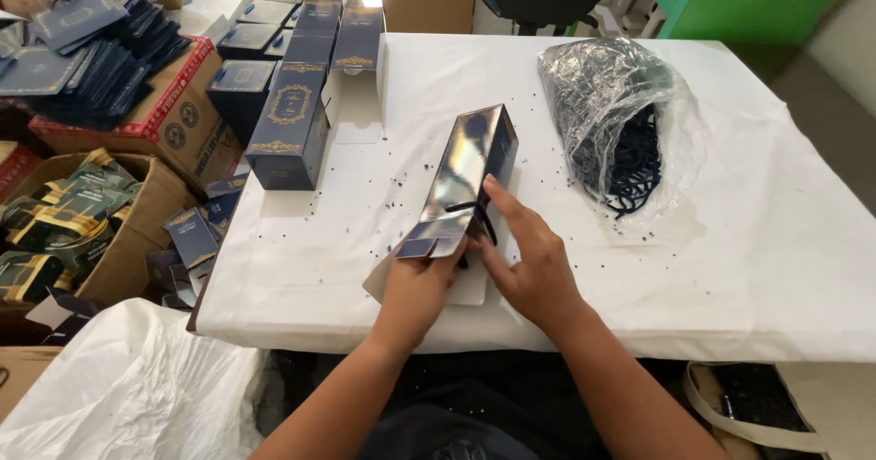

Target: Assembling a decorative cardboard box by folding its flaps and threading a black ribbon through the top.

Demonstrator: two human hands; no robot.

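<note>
A long dark blue box with a shiny silver inside (467,172) is held tilted above the white table (748,268). My left hand (418,287) grips its near end from below, where the flaps are open. My right hand (529,259) touches its right side, the fingers on a dark cord (481,215) that loops out of the box. A white card (476,288) lies under both hands.
A clear plastic bag of dark blue cords (616,118) lies to the right. Finished blue boxes with gold print (294,118) lie in a row at the table's far left. Cardboard cartons of flat blue boxes (109,104) stand left of the table. A white sack (128,387) sits at near left.
</note>
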